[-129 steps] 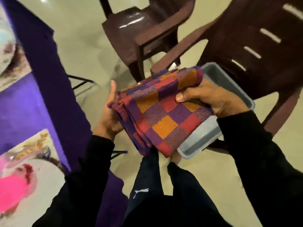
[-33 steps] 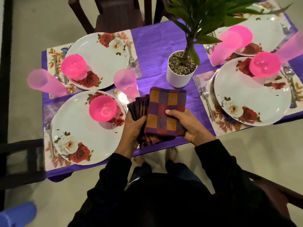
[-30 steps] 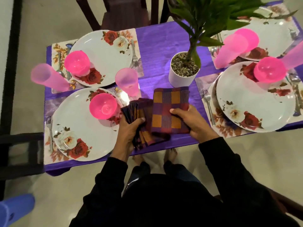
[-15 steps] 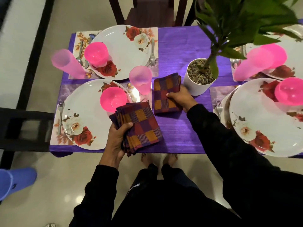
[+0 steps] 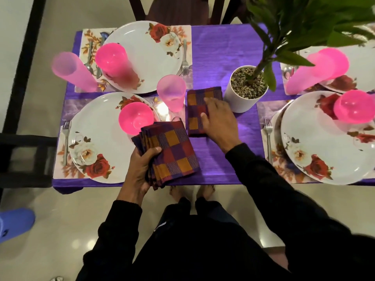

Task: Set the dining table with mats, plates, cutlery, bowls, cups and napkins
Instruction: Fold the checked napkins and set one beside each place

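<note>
Napkins in a folded stack [image 5: 172,153] sit gripped in the left hand [image 5: 140,171] over the counter's [image 5: 219,159] near edge. Just beyond, the right hand [image 5: 219,122] lies flat, fingers [image 5: 205,116] relaxed, on a single napkin [image 5: 197,110] whose long axis runs away from the person, between the cup [image 5: 171,92] and the plant pot [image 5: 243,92]; that hand is nearer the stack.

I see a glossy pale floor [image 5: 60,220], dark chairs [image 5: 178,9] at the table's [image 5: 213,47] far side, another chair [image 5: 24,159] left.
</note>
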